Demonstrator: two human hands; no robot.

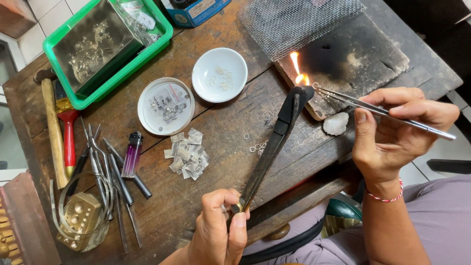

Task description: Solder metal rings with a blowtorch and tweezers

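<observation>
tweezers (387, 112) in right grip (392, 132) meet torch (274, 142) flame.

Worn wooden counter (216, 122), planks dark, stained and scratched, with gaps between boards; even daylight, soft shadows. White tiled floor (44, 12) at top left beyond the counter's edge, pale floor also at the left edge and lower right (417, 172). Brown wooden block (14, 17) in the top left corner, a reddish wooden piece (27, 216) at bottom left, dark area at top right past the counter.
</observation>
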